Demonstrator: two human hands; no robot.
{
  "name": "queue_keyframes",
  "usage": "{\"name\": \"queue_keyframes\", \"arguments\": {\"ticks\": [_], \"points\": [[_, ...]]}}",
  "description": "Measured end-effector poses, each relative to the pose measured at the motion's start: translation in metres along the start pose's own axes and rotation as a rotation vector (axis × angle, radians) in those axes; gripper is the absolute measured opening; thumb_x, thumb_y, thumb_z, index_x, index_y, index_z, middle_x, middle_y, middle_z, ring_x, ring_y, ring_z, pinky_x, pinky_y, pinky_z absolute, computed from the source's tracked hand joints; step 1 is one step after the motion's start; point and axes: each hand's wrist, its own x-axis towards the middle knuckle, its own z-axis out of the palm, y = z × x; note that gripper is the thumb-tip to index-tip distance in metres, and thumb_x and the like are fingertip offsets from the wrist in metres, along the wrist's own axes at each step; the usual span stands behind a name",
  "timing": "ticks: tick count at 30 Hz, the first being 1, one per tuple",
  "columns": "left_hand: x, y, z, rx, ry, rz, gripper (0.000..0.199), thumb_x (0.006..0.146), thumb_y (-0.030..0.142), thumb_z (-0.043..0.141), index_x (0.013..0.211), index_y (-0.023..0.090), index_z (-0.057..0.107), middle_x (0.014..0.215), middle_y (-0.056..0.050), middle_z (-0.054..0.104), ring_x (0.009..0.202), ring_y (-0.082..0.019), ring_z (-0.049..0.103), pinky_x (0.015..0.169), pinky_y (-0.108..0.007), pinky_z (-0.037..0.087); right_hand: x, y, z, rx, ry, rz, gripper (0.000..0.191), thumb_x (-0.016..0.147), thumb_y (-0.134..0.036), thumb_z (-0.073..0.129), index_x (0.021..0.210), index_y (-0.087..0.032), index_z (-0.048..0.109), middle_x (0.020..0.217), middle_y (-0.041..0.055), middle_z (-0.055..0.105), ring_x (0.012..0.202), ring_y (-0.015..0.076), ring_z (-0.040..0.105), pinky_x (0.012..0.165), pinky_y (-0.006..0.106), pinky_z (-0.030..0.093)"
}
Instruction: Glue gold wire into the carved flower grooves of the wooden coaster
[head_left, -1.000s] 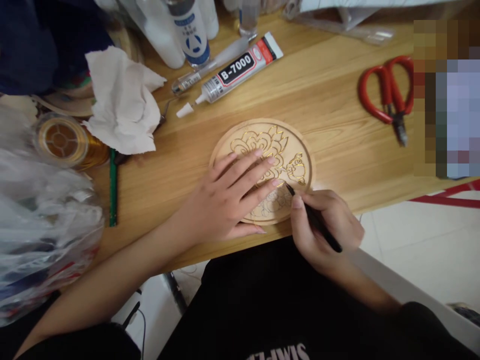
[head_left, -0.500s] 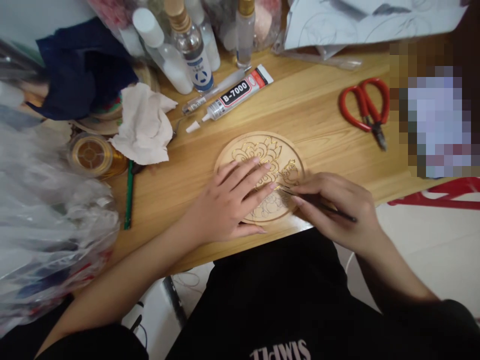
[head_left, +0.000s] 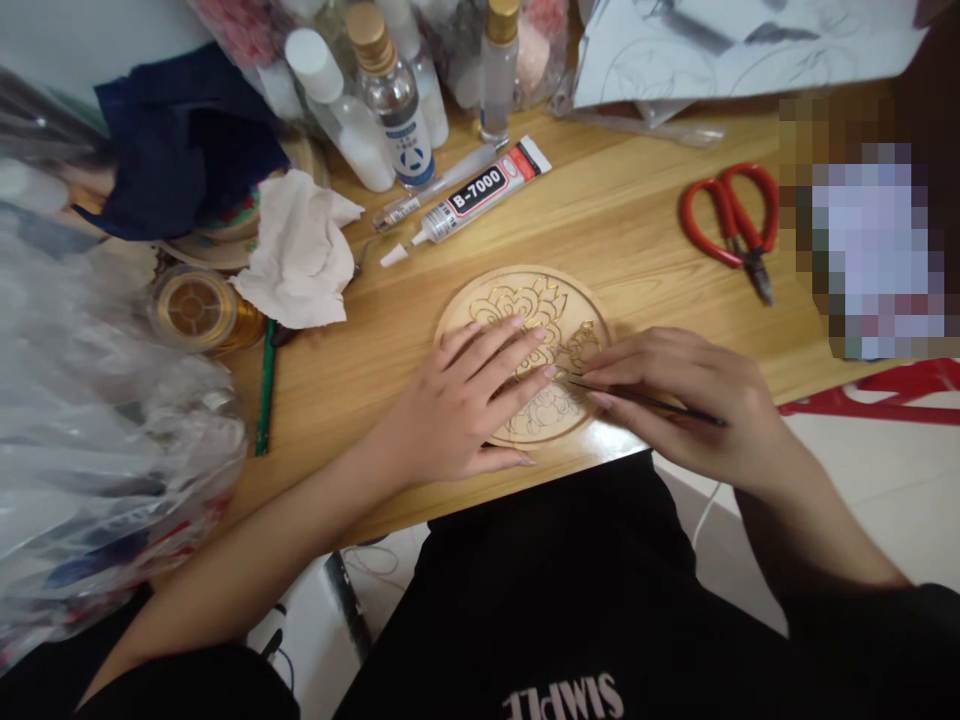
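A round wooden plaque [head_left: 465, 300] lies on the table, with a flower pattern in gold wire [head_left: 555, 295] on its upper part and bare drawn lines lower down. My left hand [head_left: 465, 400] rests flat across its left side, fingers spread, hiding part of the pattern. From the right, my right hand [head_left: 690, 390] pinches slim dark tweezers [head_left: 652, 400]. Their tips touch or nearly touch the plaque beside my left index fingertip, near a short piece of gold wire. I cannot tell whether the tips grip that wire.
Behind the plaque lie a B-7000 glue tube [head_left: 480, 195] and a clear pen [head_left: 450, 180]. Several bottles [head_left: 405, 130] stand farther back. Red-handled pliers [head_left: 735, 225] lie right. A wire spool [head_left: 195, 305], crumpled tissue [head_left: 300, 250], green pencil [head_left: 265, 390] and plastic bag [head_left: 105, 430] are left.
The view has shifted slightly. My right hand has tilted a little, and the tweezers lie at a flatter angle. My left hand stays on the plaque.
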Motion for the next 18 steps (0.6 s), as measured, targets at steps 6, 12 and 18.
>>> {"name": "queue_keyframes", "arguments": {"ticks": [6, 12, 18], "points": [[0.0, 0.001, 0.0, 0.004, -0.012, -0.006, 0.076, 0.086, 0.068, 0.053, 0.14, 0.015, 0.047, 0.151, -0.019, 0.042, 0.141, -0.036, 0.037, 0.112, -0.051, 0.03, 0.005, 0.003, -0.004, -0.027, -0.029, -0.032, 0.011, 0.088, -0.017, 0.064, 0.097, -0.023, 0.066, 0.091, 0.0041, 0.075, 0.082, 0.0189, 0.071, 0.07, 0.034, 0.056], [-0.001, 0.0, 0.001, -0.017, -0.008, -0.006, 0.074, 0.088, 0.067, 0.05, 0.139, 0.013, 0.049, 0.151, -0.02, 0.043, 0.141, -0.037, 0.037, 0.112, -0.052, 0.031, 0.002, -0.001, 0.002, -0.152, 0.0, -0.029, 0.008, 0.085, -0.019, 0.067, 0.092, -0.019, 0.064, 0.082, 0.0053, 0.073, 0.075, 0.0216, 0.07, 0.068, 0.037, 0.055], [0.0, 0.001, -0.001, -0.025, -0.021, -0.016, 0.071, 0.089, 0.064, 0.051, 0.138, 0.013, 0.05, 0.15, -0.019, 0.043, 0.141, -0.037, 0.038, 0.112, -0.052, 0.031, -0.005, -0.012, 0.017, -0.215, 0.109, 0.035, 0.011, 0.083, -0.013, 0.067, 0.089, -0.019, 0.06, 0.08, 0.0074, 0.071, 0.071, 0.0209, 0.068, 0.062, 0.036, 0.054]]}}
